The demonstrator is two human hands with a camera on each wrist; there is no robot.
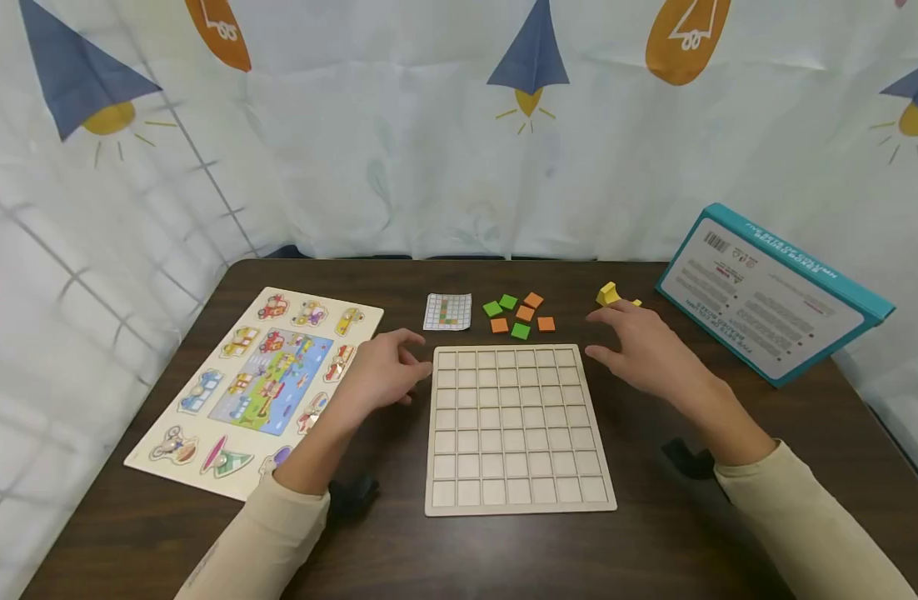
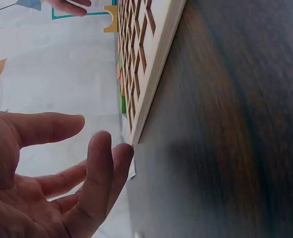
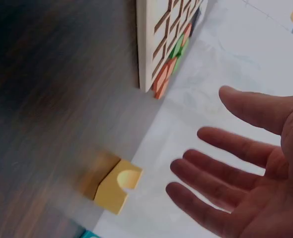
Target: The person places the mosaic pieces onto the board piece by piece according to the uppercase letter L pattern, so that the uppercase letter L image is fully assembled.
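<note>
Between my two hands lies a wooden grid board (image 1: 522,507) with rows of bare square cells. My left hand (image 1: 384,368) hovers by its upper left corner, fingers loosely bent and apart in the left wrist view, holding nothing. To the right of the board my right hand (image 1: 646,348) is held with spread, relaxed fingers and nothing in them. Just beyond those fingers stands a yellow block (image 1: 607,293); the right wrist view shows a rounded notch in this yellow block (image 3: 109,198). Behind the board are several orange tiles (image 1: 546,324) and green tiles (image 1: 521,331), beside a small printed grid card (image 1: 447,312).
A wooden picture puzzle board (image 1: 230,333) with vehicle pieces lies at the left. At the back right a teal and white box (image 1: 766,292) leans near the table edge. A patterned white curtain (image 1: 429,150) hangs behind the dark table (image 1: 504,558).
</note>
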